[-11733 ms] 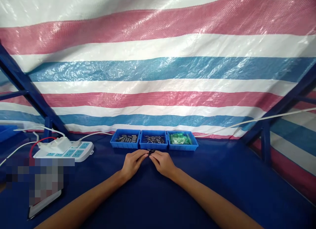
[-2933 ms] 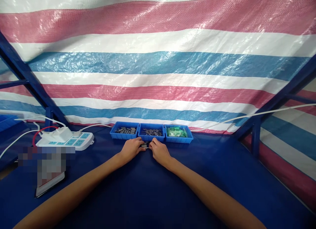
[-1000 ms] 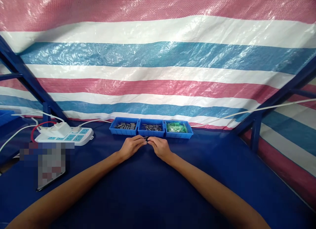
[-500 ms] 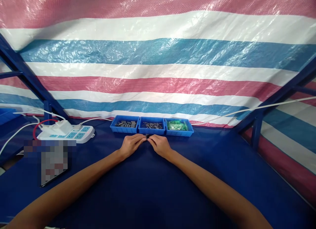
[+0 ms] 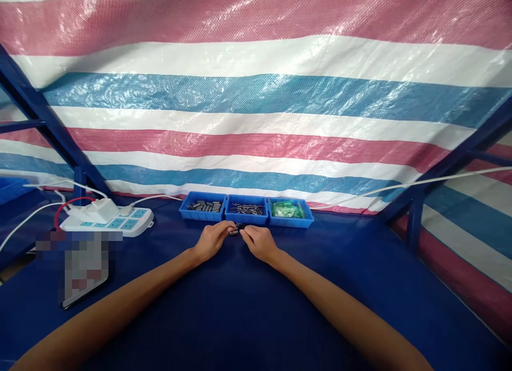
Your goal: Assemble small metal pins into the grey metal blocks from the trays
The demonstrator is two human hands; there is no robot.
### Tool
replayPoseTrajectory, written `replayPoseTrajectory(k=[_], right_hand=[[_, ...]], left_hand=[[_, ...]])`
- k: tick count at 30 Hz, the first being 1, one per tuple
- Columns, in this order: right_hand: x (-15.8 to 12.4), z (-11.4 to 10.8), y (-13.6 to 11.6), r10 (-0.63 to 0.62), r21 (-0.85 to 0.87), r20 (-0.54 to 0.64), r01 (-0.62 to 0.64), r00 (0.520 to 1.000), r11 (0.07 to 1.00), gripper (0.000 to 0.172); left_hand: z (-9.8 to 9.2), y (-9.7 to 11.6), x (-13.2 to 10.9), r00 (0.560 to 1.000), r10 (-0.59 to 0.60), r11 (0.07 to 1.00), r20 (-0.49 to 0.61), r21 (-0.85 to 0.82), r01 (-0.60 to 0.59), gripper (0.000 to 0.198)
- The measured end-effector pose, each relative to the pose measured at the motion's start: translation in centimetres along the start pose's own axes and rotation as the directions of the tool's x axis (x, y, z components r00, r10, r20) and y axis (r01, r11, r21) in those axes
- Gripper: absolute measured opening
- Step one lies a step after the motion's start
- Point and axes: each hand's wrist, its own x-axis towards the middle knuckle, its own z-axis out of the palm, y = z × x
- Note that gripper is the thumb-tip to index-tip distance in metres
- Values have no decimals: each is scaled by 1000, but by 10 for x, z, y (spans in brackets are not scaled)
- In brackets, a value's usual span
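Observation:
My left hand [image 5: 212, 239] and my right hand [image 5: 259, 241] meet on the blue table cover [image 5: 256, 317], fingertips pinched together on a small dark part [image 5: 236, 230] between them. Just beyond the fingers stand three blue trays side by side. The left tray [image 5: 201, 207] holds grey cylinders, the middle tray [image 5: 246, 209] holds thin metal pins, and the right tray [image 5: 288, 210] holds green pieces. What exactly the small part is I cannot make out.
A white power strip [image 5: 108, 222] with a plugged charger and cables lies at the left. A phone [image 5: 82, 277] rests near the left front edge. A striped tarpaulin [image 5: 256, 120] hangs behind the trays, with blue frame posts [image 5: 414, 222] at both sides.
Both hands stay pinched together in front of the middle tray. The view has tilted slightly, so the trays and hands sit a little lower in the picture.

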Motion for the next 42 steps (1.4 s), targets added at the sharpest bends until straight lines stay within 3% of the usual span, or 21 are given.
replayPoseTrajectory(k=[7, 11, 20, 25, 28, 36, 42], right_hand=[[0, 1, 1, 10, 44, -21, -9, 1000, 999, 30], [1, -4, -1, 12, 103, -26, -9, 1000, 995, 23], [0, -4, -2, -129, 190, 68, 114, 989, 975, 26], [-2, -3, -1, -58, 174, 1, 57, 998, 983, 28], [-2, -3, 0, -34, 185, -42, 42, 999, 982, 27], [-1, 0, 1, -65, 42, 51, 63, 997, 997, 28], [0, 0, 1, 42, 41, -12, -41, 999, 998, 29]], left_hand=[[2, -5, -2, 995, 95, 995, -12, 17, -94, 27], [3, -7, -3, 996, 63, 998, -59, -5, -63, 26], [3, -8, -5, 999, 33, 999, 42, 29, -34, 31], [0, -1, 1, 997, -55, 998, -56, 32, 57, 24], [-2, 3, 4, 996, -43, 999, -78, 22, 45, 22], [-3, 6, 3, 995, 86, 995, -43, -45, -88, 22], [-2, 3, 1, 1000, 15, 1000, -20, -26, -16, 24]])
